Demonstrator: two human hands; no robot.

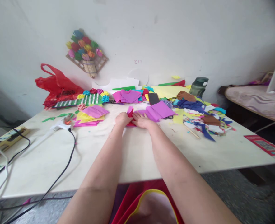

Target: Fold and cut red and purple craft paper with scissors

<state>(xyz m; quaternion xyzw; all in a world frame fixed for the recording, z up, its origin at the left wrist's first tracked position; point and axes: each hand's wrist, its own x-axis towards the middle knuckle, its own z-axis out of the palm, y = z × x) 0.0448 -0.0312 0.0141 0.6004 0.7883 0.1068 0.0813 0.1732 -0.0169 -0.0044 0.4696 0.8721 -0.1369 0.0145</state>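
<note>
Both my hands are at a small piece of red crepe paper (pixel 131 114) on the table, with some pink paper showing around it. My left hand (pixel 123 119) is closed at its left edge, the thumb pressing on the paper. Lying flatter, my right hand (pixel 141 121) has its fingers stretched out over the right side of the red paper. Sheets of purple crepe paper (pixel 162 109) lie just beyond my right hand. Left of my hands is a stack of yellow and pink paper (pixel 90 116).
A hot glue gun (pixel 64 123) with a black cord lies left, near a power strip (pixel 8 141). Behind are a red plastic bag (pixel 58 82), paper flowers (pixel 93 91) and a phone (pixel 153 99). Paper scraps (pixel 205 116) and a green bottle (pixel 198 87) are right.
</note>
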